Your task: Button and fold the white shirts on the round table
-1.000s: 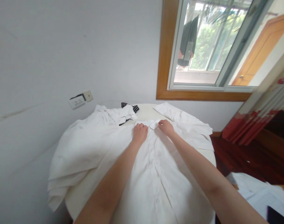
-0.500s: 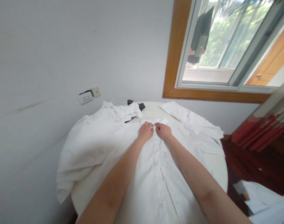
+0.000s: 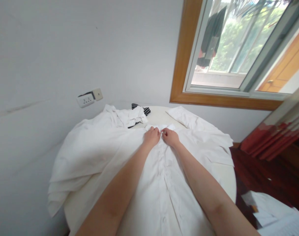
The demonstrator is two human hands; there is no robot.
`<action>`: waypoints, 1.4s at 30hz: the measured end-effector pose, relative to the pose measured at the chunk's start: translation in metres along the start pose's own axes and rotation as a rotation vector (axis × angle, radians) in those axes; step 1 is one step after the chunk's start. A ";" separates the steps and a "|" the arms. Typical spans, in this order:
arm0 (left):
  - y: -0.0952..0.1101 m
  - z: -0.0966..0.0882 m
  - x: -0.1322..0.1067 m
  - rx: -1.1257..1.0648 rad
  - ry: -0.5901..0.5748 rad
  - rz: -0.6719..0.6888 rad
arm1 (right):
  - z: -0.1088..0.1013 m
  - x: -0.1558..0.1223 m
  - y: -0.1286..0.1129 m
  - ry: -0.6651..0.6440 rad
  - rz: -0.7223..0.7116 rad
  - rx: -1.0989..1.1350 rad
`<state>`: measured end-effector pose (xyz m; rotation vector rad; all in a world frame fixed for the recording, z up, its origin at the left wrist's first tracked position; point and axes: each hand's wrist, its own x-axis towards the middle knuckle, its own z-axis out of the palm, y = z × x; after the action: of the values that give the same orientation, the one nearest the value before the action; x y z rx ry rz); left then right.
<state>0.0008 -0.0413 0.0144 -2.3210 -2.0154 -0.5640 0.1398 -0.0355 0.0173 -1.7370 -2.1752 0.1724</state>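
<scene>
A white button-up shirt (image 3: pixel 151 190) lies spread on a pale round table (image 3: pixel 224 178), its sleeves out to both sides and its buttoned front running toward me. My left hand (image 3: pixel 152 136) pinches the shirt's front edge just below the collar. Close beside it, my right hand (image 3: pixel 170 137) has its thumb and fingers pressed together on the other side of the same edge. The fingertips of both almost meet there, and they hide whatever button or buttonhole lies between them.
Behind the left sleeve is a black-and-white striped cloth (image 3: pixel 146 111). A wall socket (image 3: pixel 85 100) is above the table's left side. At right are a wood-framed window (image 3: pixel 176 78), a red and beige curtain (image 3: pixel 262 137) and white papers (image 3: pixel 274 209).
My view has shifted slightly, so the table and shirt sit a little further left. Both hands stay at the collar, with only small finger movements.
</scene>
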 end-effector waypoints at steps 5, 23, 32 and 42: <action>-0.008 0.007 0.005 -0.015 0.040 0.050 | 0.001 -0.002 -0.003 0.043 0.015 0.017; -0.011 0.005 0.006 -0.108 0.093 -0.033 | 0.011 0.003 0.009 0.293 0.047 0.365; -0.014 0.001 0.003 -0.216 0.038 -0.010 | 0.020 0.009 0.016 0.200 0.006 0.560; -0.012 -0.001 0.001 -0.188 0.014 -0.031 | 0.015 0.008 0.007 0.194 -0.047 0.443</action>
<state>-0.0109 -0.0385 0.0125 -2.3813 -2.0794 -0.8024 0.1395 -0.0242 0.0031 -1.3905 -1.8628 0.4202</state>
